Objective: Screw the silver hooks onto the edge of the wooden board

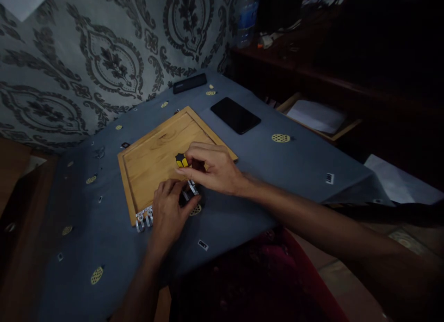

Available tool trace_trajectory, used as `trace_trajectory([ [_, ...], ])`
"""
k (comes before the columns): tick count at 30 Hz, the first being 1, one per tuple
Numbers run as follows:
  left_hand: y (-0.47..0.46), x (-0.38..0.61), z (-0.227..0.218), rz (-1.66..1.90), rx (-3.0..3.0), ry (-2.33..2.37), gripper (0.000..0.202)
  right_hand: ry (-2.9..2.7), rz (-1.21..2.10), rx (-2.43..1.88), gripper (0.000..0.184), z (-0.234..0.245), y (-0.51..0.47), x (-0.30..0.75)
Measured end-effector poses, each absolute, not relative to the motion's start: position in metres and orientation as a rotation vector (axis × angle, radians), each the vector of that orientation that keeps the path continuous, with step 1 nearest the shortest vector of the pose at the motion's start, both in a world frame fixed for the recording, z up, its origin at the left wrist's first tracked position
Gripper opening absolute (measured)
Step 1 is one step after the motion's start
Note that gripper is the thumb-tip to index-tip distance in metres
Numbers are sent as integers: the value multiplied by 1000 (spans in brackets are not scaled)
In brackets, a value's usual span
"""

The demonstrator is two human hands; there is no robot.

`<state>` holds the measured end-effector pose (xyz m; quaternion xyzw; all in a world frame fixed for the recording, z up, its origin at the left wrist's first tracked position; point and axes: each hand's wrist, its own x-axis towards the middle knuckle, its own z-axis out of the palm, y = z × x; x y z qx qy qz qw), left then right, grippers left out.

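Observation:
A shallow wooden tray (152,155) lies on a table under a grey cloth. My right hand (211,167) reaches over the tray's near right corner, fingers pinched on a small black and yellow piece (181,161). My left hand (169,211) rests at the tray's near edge, fingers curled over a small metal object (192,189). Two small metal clips (144,219) lie just left of that hand at the tray's front edge.
A black phone (235,115) lies on the cloth behind the tray on the right. A dark slim case (189,82) sits by the patterned wall. A dark shelf with a plastic bottle (247,19) stands at the right. The table's front edge runs close below my hands.

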<state>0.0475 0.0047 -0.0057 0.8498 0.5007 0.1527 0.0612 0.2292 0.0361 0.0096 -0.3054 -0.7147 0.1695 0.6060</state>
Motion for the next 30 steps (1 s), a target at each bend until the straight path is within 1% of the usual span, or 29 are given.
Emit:
trace_trajectory([
  [4,5,47,-6,456,2577,1519,26,-1671,409,-701,28,9,37,230],
  [22,5,48,-6,471,2547,1500,29,-1740,374,-708,30,10,36,230],
  [30,6,47,-5,461,2545,1507,28,-1639,336,-677,28,11,34,230],
])
